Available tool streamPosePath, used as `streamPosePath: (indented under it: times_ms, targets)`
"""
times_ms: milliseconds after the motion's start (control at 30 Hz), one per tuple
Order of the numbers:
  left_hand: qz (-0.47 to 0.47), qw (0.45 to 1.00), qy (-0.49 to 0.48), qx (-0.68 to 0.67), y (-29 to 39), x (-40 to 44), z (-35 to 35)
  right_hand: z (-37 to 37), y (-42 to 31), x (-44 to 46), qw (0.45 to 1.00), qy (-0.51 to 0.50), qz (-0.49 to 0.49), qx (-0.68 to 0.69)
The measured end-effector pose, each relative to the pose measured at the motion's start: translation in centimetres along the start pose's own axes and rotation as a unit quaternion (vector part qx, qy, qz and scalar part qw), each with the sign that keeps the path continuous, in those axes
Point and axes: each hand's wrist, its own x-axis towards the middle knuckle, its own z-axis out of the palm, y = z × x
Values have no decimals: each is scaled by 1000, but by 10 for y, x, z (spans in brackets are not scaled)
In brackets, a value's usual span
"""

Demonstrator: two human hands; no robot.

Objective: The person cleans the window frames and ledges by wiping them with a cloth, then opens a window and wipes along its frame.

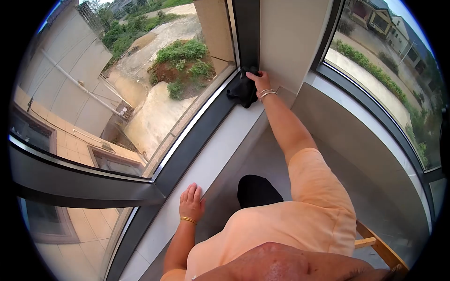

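Note:
My right hand (258, 82) is closed on a crumpled black cloth (243, 91). The cloth lies against the corner of the dark window frame (199, 126), where the frame meets the wall, and part of it hangs over the sill. My left hand (191, 203) rests flat on the white window sill (225, 129), fingers stretched out and holding nothing. The fingertips of my right hand are partly hidden by the folds of cloth.
A large window pane (140, 93) is on the left, with a dark crossbar (84, 180) below it. Another window (389, 70) is on the right beyond a pale wall column (288, 37). A wooden piece of furniture (382, 246) stands behind me at lower right.

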Motion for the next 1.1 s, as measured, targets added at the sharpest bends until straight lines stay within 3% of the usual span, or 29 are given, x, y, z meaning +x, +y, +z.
streamPosePath:
  times_ms: [33,133,200,267,333,433,467,533,633,733,767,867,900,1100]
  targets:
    - [-4,1000,2,-3,0,0,1,3,-8,-9,995,33,-19,-88]
    - [2,1000,-5,1,0,-1,1,7,-10,-8,995,74,-1,-70]
    - [0,1000,3,0,-2,-1,3,2,0,-10,996,92,11,-6]
    - [7,1000,-7,-2,-2,0,2,5,30,0,982,156,-58,86]
    - [13,1000,-4,-3,-1,-1,1,9,24,-8,980,159,-59,104]
    - [20,1000,-9,1,0,0,-1,1,18,-10,958,63,48,275]
    - [19,1000,-7,2,1,2,-1,-4,16,-11,957,66,47,277]
    - [23,1000,-6,3,2,3,-2,-12,21,-11,924,-25,139,356]
    - [21,1000,-11,4,4,3,-4,-10,28,-36,950,-48,142,273]
    - [16,1000,-20,8,6,2,-5,1,45,-81,969,-48,83,227]
    - [16,1000,-22,12,5,3,-5,1,53,-89,985,-61,34,156]
    - [19,1000,-19,12,3,4,-5,3,36,-119,992,-35,-35,120]
    - [21,999,-24,10,2,4,-1,5,38,-116,983,-39,-18,179]
    - [29,999,-17,12,-3,1,3,6,48,-117,988,-21,-25,148]
